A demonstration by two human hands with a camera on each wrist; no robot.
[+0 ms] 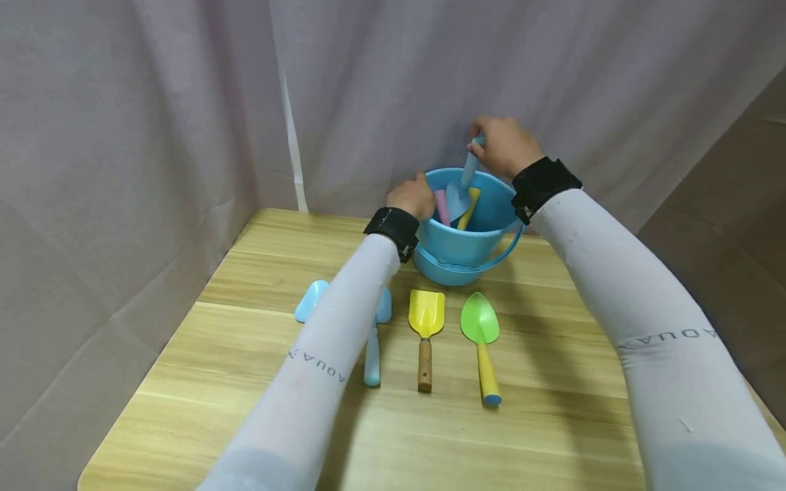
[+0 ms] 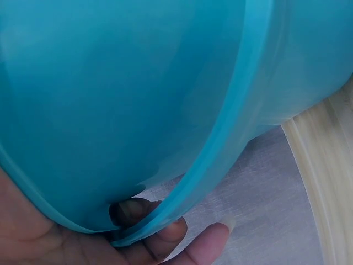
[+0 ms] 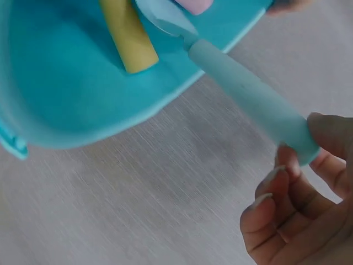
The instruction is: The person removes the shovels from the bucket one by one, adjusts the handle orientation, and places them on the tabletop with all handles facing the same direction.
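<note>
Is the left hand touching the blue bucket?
Touching. The left wrist view shows the fingers curled under the bucket rim, with no gap. The head view agrees: the left hand sits on the rim.

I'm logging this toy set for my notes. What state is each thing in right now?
Bucket: upright on the table, handle down, left hand gripping its rim.
Blue shovel: blade inside the bucket, right hand pinching its handle end.
Pink and yellow handles: standing in the bucket.
Yellow shovel: lying flat, untouched.
Green shovel: lying flat, untouched.
Light blue tools: lying flat, partly hidden by the left sleeve.
</note>
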